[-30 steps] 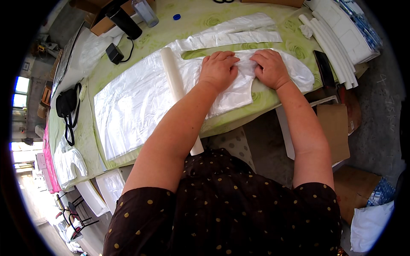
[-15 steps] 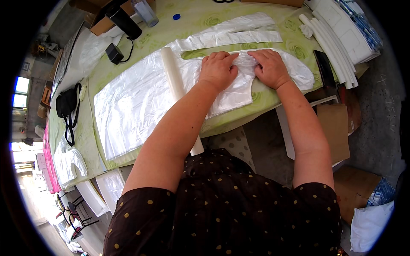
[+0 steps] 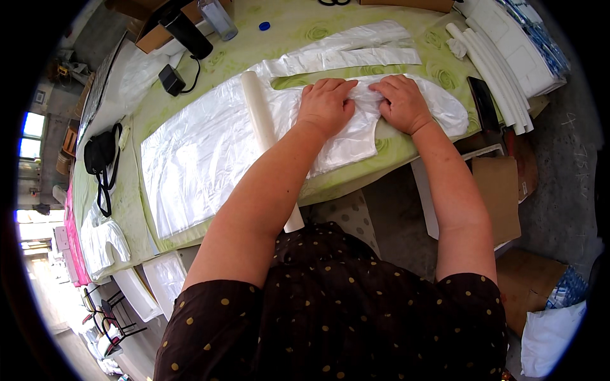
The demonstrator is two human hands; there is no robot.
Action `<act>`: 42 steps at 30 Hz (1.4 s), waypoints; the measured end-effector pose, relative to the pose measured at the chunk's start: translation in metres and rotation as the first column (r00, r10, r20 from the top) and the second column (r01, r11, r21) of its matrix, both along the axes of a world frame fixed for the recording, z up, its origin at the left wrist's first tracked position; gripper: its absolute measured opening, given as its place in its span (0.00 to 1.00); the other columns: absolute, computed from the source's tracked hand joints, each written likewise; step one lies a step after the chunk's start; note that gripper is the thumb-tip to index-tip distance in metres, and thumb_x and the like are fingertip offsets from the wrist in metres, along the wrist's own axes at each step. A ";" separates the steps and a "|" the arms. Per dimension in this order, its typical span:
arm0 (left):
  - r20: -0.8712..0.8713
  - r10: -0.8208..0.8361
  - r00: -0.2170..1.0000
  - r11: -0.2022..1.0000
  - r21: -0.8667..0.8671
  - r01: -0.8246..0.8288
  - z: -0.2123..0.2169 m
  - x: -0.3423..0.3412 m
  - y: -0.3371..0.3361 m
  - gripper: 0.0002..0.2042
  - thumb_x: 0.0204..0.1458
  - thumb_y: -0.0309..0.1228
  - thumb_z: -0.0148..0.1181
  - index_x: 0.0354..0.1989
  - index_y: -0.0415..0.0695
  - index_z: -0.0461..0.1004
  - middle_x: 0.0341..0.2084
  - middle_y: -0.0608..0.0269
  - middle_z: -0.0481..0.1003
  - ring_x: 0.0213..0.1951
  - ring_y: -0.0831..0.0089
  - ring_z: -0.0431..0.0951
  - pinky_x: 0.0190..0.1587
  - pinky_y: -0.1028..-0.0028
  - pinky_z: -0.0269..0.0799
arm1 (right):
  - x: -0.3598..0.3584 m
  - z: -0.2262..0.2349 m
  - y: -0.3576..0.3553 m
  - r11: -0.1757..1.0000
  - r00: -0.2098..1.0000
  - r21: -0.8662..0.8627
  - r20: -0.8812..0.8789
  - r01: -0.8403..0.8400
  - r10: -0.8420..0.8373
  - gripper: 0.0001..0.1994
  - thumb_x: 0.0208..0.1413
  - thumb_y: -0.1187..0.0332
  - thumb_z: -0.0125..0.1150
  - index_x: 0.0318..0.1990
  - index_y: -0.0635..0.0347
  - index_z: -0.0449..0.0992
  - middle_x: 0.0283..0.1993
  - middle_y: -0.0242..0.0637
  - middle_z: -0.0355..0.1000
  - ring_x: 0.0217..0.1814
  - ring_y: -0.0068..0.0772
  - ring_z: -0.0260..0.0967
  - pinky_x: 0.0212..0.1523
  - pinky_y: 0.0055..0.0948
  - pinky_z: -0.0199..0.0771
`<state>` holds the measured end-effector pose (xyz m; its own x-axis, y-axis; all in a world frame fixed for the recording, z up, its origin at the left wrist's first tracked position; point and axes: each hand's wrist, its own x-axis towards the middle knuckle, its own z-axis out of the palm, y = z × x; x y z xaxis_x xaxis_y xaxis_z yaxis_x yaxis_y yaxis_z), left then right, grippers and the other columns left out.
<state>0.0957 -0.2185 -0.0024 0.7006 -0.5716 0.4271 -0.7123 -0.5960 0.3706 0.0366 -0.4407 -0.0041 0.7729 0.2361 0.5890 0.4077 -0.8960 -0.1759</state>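
Observation:
A thin white plastic gown (image 3: 197,149) with long sleeves lies spread over the table. Near its right end, my left hand (image 3: 326,105) presses down with curled fingers, thumb and forefinger pinching the film. Just to the right, my right hand (image 3: 403,101) is closed on the same plastic, which bunches up in the small gap between both hands. One sleeve continues past my right hand, and the other stretches along the far side. Across the gown, left of my hands, rests a white tube (image 3: 259,114); my left forearm covers part of it.
A green flowered cloth (image 3: 343,181) covers the table. Toward the back left are a black tumbler (image 3: 185,35), a clear bottle (image 3: 218,19) and a black adapter (image 3: 171,80). A black pouch (image 3: 100,152) lies farther left. A phone (image 3: 483,103) and several white tubes (image 3: 492,76) lie at right.

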 end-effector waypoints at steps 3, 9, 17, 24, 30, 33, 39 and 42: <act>-0.011 0.000 1.000 1.000 0.026 0.000 -0.001 0.001 -0.001 0.15 0.54 0.36 0.59 0.49 0.56 0.82 0.52 0.70 0.77 0.60 0.65 0.71 0.63 0.58 0.62 | 0.002 -0.003 -0.002 1.000 0.997 -0.020 0.076 -0.008 0.009 0.14 0.43 0.71 0.60 0.41 0.54 0.81 0.45 0.35 0.76 0.50 0.43 0.72 0.57 0.40 0.70; -0.079 -0.030 0.996 0.998 0.051 0.034 0.003 0.001 0.002 0.13 0.53 0.35 0.60 0.47 0.58 0.83 0.52 0.70 0.77 0.61 0.65 0.71 0.63 0.58 0.62 | -0.004 0.003 -0.001 0.999 0.993 -0.028 -0.117 0.032 -0.035 0.13 0.45 0.69 0.60 0.41 0.52 0.82 0.48 0.33 0.77 0.54 0.41 0.72 0.59 0.40 0.69; 0.016 -0.046 0.999 0.999 -0.015 0.046 -0.004 0.004 0.001 0.12 0.52 0.34 0.61 0.45 0.56 0.83 0.51 0.70 0.78 0.59 0.66 0.72 0.62 0.59 0.63 | 0.002 -0.003 -0.001 1.000 1.000 0.003 0.022 -0.006 0.005 0.15 0.43 0.72 0.60 0.41 0.54 0.81 0.50 0.37 0.77 0.56 0.44 0.72 0.59 0.41 0.70; -0.047 -0.051 0.998 0.999 -0.001 0.051 0.000 0.003 0.002 0.12 0.51 0.34 0.62 0.44 0.54 0.83 0.51 0.69 0.77 0.59 0.64 0.72 0.62 0.60 0.63 | -0.002 0.001 -0.003 0.999 1.000 -0.038 0.011 -0.015 0.016 0.13 0.44 0.70 0.61 0.40 0.52 0.81 0.49 0.33 0.77 0.55 0.41 0.72 0.57 0.39 0.70; -0.041 0.010 0.999 1.000 0.000 -0.010 0.001 0.000 0.000 0.17 0.51 0.35 0.61 0.51 0.54 0.80 0.54 0.65 0.76 0.61 0.61 0.70 0.64 0.58 0.62 | 0.000 0.001 -0.001 1.000 1.000 -0.011 0.005 0.009 -0.009 0.17 0.44 0.70 0.61 0.44 0.52 0.81 0.50 0.35 0.77 0.53 0.42 0.72 0.58 0.40 0.71; 0.022 0.006 1.000 1.000 0.013 -0.006 -0.003 0.002 0.000 0.19 0.52 0.36 0.61 0.55 0.55 0.78 0.55 0.64 0.76 0.61 0.61 0.70 0.64 0.57 0.61 | 0.002 -0.002 -0.001 1.000 1.000 -0.004 0.029 -0.001 0.001 0.18 0.44 0.70 0.60 0.46 0.53 0.81 0.50 0.36 0.77 0.54 0.43 0.72 0.58 0.41 0.71; -0.076 -0.007 0.997 0.999 0.046 0.010 0.002 0.000 0.001 0.16 0.52 0.37 0.61 0.51 0.55 0.81 0.54 0.68 0.76 0.62 0.63 0.70 0.64 0.58 0.61 | 0.002 -0.004 -0.002 1.000 0.999 -0.004 -0.038 0.007 -0.007 0.17 0.44 0.70 0.60 0.45 0.53 0.81 0.50 0.36 0.77 0.55 0.42 0.71 0.59 0.41 0.70; -0.002 -0.024 1.000 1.000 -0.003 0.024 -0.001 0.002 0.001 0.14 0.52 0.36 0.61 0.47 0.54 0.82 0.53 0.68 0.77 0.61 0.64 0.70 0.64 0.58 0.61 | 0.003 -0.005 -0.003 0.999 0.999 -0.032 0.042 -0.018 0.019 0.16 0.44 0.70 0.60 0.44 0.53 0.81 0.49 0.35 0.77 0.54 0.42 0.71 0.59 0.41 0.70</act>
<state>0.0975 -0.2178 -0.0034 0.6876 -0.5874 0.4268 -0.7256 -0.5776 0.3739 0.0401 -0.4441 -0.0090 0.7427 0.2687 0.6133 0.4306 -0.8931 -0.1302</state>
